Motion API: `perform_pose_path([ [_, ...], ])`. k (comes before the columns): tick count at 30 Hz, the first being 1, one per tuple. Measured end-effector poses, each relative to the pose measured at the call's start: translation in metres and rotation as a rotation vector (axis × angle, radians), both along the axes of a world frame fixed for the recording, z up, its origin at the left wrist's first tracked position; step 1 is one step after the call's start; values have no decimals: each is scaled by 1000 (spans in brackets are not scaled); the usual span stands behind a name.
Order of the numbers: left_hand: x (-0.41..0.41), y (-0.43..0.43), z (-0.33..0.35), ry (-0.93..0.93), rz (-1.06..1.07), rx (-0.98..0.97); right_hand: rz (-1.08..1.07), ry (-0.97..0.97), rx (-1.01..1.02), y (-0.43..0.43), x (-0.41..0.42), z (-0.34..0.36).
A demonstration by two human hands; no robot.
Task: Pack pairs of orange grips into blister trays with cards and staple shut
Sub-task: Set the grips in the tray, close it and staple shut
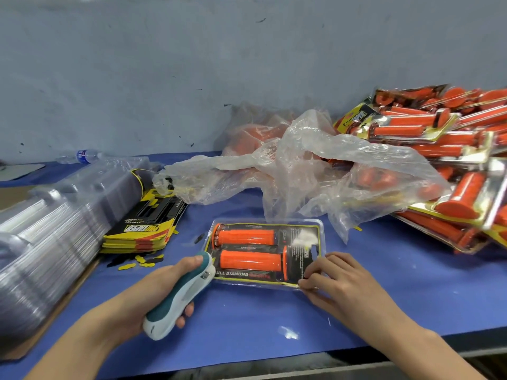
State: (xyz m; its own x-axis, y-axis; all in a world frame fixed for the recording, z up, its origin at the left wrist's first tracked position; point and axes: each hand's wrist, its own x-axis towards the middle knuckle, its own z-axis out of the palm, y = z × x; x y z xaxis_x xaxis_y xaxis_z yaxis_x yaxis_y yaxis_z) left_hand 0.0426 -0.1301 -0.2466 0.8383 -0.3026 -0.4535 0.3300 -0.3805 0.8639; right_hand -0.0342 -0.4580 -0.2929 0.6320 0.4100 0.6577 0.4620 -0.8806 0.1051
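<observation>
Orange grips (pixel 248 249), two of them, lie side by side in a clear blister tray (pixel 315 229) over a black-and-yellow card (pixel 297 237), the pack resting flat on the blue table cover (pixel 397 283) near the front edge of the bench. A person's left hand (pixel 153 292) is wrapped round a teal-and-white stapler (pixel 186 286), thumb on top, with the tool's nose at the pack's left edge. The right hand (pixel 337 278), fingers bent, pinches the tray's near right corner. Just left of the pack sits a stack of printed cards (pixel 142 229), with small yellow and black card scraps (pixel 140 260) scattered in front of it, and beyond that a long stack of empty clear trays (pixel 55 220). Behind the pack, a crumpled clear plastic bag (pixel 301 165) covers more loose orange grips. Finished packs (pixel 452 160) are heaped at the right end of the bench. A water bottle (pixel 82 156) lies against the grey wall (pixel 192 64) at the far left.
</observation>
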Motion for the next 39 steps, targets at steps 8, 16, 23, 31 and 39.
perform_pose_path([
  [8,-1,2,3,12,-39,34,40,-4,56,-3,-1,-3],
  [16,-17,0,14,60,-204,31,46,67,116,0,-5,-6],
  [23,-55,-53,16,42,-397,100,54,94,145,3,-7,-4],
  [31,-64,-81,16,28,-379,45,52,98,135,4,-10,-1],
  [39,-59,-89,8,67,-367,32,12,145,214,8,-13,4],
])
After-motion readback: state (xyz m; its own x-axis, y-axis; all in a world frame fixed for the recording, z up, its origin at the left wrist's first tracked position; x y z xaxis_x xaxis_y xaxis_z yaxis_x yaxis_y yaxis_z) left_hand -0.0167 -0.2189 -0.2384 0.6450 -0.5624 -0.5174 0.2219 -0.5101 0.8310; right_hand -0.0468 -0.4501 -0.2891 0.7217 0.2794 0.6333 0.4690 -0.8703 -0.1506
